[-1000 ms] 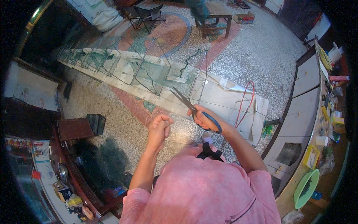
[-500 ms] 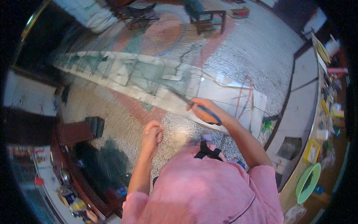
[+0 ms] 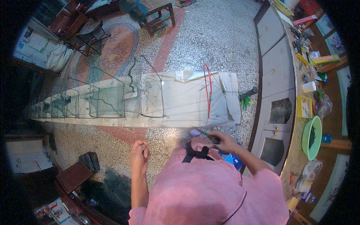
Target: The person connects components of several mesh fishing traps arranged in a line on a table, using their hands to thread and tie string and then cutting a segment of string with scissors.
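My right hand (image 3: 227, 143) is closed around dark-bladed scissors (image 3: 215, 139) with blue handles, close to my body and nearer me than the net. My left hand (image 3: 139, 150) is in a fist over the speckled floor, with its thumb against the fingers; whether anything is inside is hidden. Beyond both hands, a long green mesh net trap (image 3: 107, 99) with square wire frames stretches leftward. It lies on a long pale sheet (image 3: 183, 108). Toward the sheet's right end stands a red frame (image 3: 208, 92), with thin cords running near it.
A cabinet (image 3: 275, 90) lines the right side, with a green basin (image 3: 312, 138), a yellow tray (image 3: 304, 107) and a white cup (image 3: 309, 87) on its top. A wooden stool (image 3: 159, 17) stands at the back. Dark furniture (image 3: 75, 176) is at lower left.
My right hand has drawn back from the net toward my body with the scissors. My left fist is slightly lower in the picture. The view has turned, and the net now appears more level.
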Demonstrator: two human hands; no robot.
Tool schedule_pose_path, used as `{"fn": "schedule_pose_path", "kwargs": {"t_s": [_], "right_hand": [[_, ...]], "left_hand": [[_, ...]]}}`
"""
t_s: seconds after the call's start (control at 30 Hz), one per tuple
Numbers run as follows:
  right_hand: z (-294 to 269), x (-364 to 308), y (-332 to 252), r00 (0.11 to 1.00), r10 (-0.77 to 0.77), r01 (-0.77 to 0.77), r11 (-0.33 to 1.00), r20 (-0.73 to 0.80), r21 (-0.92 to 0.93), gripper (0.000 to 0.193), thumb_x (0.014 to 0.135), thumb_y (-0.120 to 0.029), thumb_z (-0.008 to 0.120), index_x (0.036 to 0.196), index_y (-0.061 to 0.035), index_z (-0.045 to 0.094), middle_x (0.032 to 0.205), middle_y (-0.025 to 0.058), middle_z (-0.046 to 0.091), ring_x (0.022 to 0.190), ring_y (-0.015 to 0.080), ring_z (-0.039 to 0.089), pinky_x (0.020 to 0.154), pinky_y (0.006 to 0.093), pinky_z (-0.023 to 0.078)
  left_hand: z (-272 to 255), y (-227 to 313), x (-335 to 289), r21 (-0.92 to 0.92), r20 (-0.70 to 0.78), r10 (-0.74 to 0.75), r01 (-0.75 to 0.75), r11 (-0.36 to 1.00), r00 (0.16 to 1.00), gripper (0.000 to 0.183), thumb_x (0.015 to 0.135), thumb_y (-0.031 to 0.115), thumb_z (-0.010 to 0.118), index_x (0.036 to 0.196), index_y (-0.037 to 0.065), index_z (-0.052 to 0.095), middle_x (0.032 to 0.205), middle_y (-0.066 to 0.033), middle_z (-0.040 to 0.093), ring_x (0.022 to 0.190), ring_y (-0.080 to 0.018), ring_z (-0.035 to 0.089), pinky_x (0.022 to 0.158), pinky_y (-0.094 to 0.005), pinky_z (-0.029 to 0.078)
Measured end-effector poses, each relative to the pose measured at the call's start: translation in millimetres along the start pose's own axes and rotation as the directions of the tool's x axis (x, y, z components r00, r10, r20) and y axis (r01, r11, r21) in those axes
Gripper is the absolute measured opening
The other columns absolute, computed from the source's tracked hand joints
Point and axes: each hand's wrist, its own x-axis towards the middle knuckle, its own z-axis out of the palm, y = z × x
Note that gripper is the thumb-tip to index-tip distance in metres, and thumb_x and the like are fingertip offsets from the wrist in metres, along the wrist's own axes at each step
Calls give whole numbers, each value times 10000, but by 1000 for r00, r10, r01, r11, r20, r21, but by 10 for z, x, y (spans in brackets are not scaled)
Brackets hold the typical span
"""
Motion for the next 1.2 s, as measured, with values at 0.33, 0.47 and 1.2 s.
{"fn": "schedule_pose_path", "kwargs": {"t_s": [0.33, 0.47, 1.2], "right_hand": [[-340, -85, 695, 845, 180, -236, 971, -503, -49, 649, 707, -17, 599, 1276, -56, 290, 908, 107, 571, 825, 174, 562, 717, 285, 444], [-392, 448, 915, 831, 114, -198, 975, -544, -97, 616, 709, -46, 628, 1214, -8, 276, 896, 130, 570, 809, 208, 577, 701, 304, 455], [-115, 773, 601, 975, 131, -43, 904, 179, -425, 225, 729, -115, 629, 919, -13, 567, 765, 137, 615, 731, 247, 599, 680, 318, 459]], "left_hand": [[310, -35, 206, 123, 76, -37, 28, 992, 996, 114, 762, 25, 410, 820, 35, 508, 507, 26, 383, 403, -50, 316, 364, -197, 223], [386, -52, 213, 99, 95, 8, -17, 995, 995, 119, 773, 27, 410, 829, 34, 516, 513, 33, 381, 405, -44, 311, 362, -195, 211], [-53, -289, -15, -68, -75, 217, -222, 973, 973, 137, 853, 108, 445, 937, 58, 540, 582, 38, 439, 496, -39, 374, 450, -171, 284]]}}
